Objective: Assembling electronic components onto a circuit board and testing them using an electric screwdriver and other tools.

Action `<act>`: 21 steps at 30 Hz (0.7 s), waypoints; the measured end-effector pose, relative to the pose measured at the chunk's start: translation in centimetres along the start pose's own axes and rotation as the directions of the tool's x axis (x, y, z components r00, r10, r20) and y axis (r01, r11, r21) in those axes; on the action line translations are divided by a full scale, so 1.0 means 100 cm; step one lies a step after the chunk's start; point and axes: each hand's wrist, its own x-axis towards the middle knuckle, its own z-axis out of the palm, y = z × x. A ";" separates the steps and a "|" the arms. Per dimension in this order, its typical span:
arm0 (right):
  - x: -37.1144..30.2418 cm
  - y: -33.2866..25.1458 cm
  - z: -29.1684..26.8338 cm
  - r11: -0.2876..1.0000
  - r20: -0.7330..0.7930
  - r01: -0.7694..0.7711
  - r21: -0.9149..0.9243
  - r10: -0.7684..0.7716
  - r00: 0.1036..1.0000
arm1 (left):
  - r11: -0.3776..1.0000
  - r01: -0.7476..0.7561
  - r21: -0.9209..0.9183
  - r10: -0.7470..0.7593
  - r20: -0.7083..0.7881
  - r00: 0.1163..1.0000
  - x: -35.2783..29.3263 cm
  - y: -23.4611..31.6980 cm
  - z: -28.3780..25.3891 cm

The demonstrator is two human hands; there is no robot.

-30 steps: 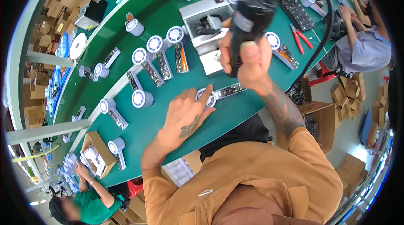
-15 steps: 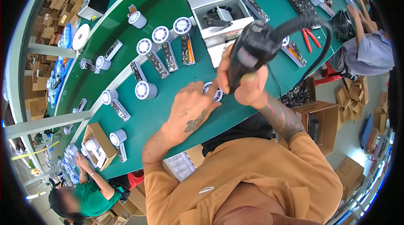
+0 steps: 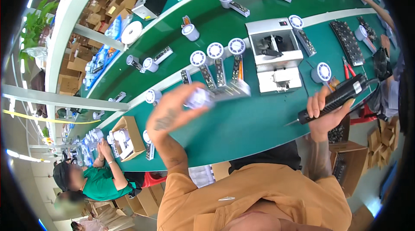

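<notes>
Blurred by motion, my left hand (image 3: 170, 112) grips a small handheld fan (image 3: 199, 98) by its round white head. The fan's open handle with exposed circuitry points right, above the green table. At the right, my right hand (image 3: 326, 116) is wrapped round a black electric screwdriver (image 3: 341, 97), which lies nearly level with its thin bit pointing left. Just beyond that hand stands another white fan (image 3: 321, 72). Behind my left hand, several fans with open handles form a row, among them a fan with an orange part (image 3: 237, 47).
A grey screw feeder machine (image 3: 269, 73) stands at the table's middle back. Red pliers (image 3: 349, 69) and a black rack of parts (image 3: 348, 43) are at the right. Left, a person in green (image 3: 103, 181) works by a cardboard box (image 3: 137, 139). Another person's arm (image 3: 374, 6) reaches in far right.
The screwdriver has come away from the fan, swinging from upright to nearly level at the right. My left hand has lifted the fan and moved left. The whole view has shifted.
</notes>
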 end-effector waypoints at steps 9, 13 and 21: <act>-0.016 0.029 -0.045 0.978 -0.272 -0.191 0.083 0.207 0.940 | 0.847 0.463 0.260 -0.418 -0.212 0.883 0.024 -0.195 -0.072; -0.016 0.030 -0.051 0.982 -0.340 -0.186 0.028 0.184 0.922 | 0.877 0.461 0.137 -0.333 -0.519 0.787 0.019 -0.256 -0.120; -0.013 0.032 -0.039 0.981 -0.384 -0.184 -0.065 0.146 0.912 | 0.378 0.670 -0.639 -0.915 -0.368 0.165 0.011 -0.378 -0.173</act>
